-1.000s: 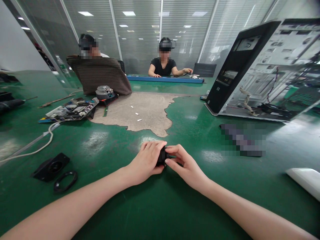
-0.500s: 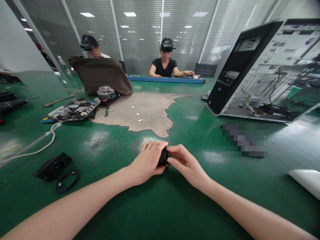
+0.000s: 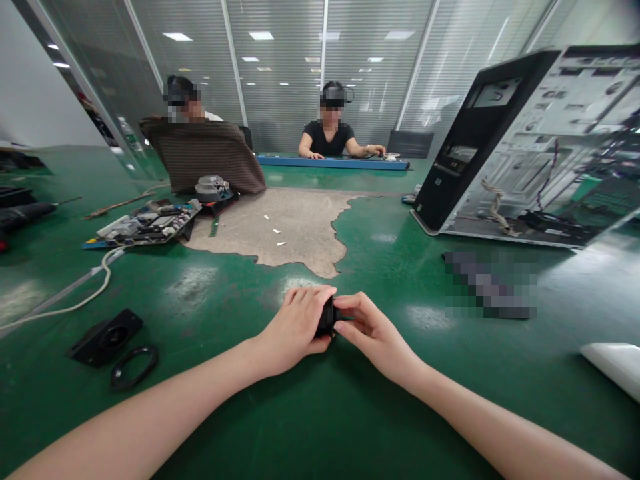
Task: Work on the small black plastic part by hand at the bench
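A green table fills most of the view. At its far edge sits 1 co-worker in a black top and a headset, while another person sits toward the far left corner. A computer case with an open side (a cable bundle shows inside) stands toward the right edge. A tan, ragged-edged patch spreads across the middle toward the far edge, and brown cloth rises at its far left. A long blue bar lies along the far edge. A crowded circuit board rests toward the left edge, and a partly seen white object lies toward the right edge.

Near the middle of the near edge, the left hand curves over a small black part, fingers pressed together on top and thumb below. The right hand pinches the part's right side between thumb and fingertips; its other fingers are curled. The part's underside is hidden. Toward the near left corner lie a black housing with a round opening and, just beside it, a black ring. 3 white slips dot the patch.
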The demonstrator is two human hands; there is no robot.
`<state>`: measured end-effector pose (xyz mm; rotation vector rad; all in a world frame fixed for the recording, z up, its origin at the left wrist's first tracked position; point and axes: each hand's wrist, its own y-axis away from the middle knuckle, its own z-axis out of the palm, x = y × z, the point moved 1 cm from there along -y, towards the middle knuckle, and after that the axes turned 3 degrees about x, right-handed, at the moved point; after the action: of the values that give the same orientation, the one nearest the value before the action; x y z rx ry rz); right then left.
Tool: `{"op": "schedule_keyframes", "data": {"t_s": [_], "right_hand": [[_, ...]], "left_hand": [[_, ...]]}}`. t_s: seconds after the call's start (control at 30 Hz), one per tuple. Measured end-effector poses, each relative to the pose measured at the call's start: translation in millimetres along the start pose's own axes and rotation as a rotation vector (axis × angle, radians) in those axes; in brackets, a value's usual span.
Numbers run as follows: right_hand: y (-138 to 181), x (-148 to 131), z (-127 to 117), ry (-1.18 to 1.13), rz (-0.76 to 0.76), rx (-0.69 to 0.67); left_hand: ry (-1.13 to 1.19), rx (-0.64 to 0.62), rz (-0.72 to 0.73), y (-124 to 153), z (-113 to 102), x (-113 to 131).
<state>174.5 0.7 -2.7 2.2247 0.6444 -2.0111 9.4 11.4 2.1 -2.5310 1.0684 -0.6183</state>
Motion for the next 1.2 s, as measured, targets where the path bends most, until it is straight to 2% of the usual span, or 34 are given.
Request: {"op": "schedule_keyframes", "data": {"t_s": [0.27, 0.57, 0.77, 0.97, 1.2], "right_hand": [[-0.6, -3.0, -0.7, 0.022, 0.039, -0.057], [-2.4, -1.8, 1.6, 0.031, 0.047, 0.012], [-0.6, -5.9, 1.4, 0.023, 0.062, -0.052], [-0.5, -4.3, 1.2, -0.008, 0.058, -0.016], [0.6, -5.3, 1.7, 0.0, 0.057, -0.04]], "left_hand": [[-0.005, -0.007, 0.0, 0.5, -0.9, 0.8], [0.008, 0.016, 0.005, 0.6, 0.1, 0.1], [0.0, 0.006, -0.007, 0.7, 0.7, -0.4], [-0.002, 0.017, 0.005, 0.7, 1.0, 0.1], [-0.002, 0.015, 0.001, 0.3, -0.8, 1.3]]}}
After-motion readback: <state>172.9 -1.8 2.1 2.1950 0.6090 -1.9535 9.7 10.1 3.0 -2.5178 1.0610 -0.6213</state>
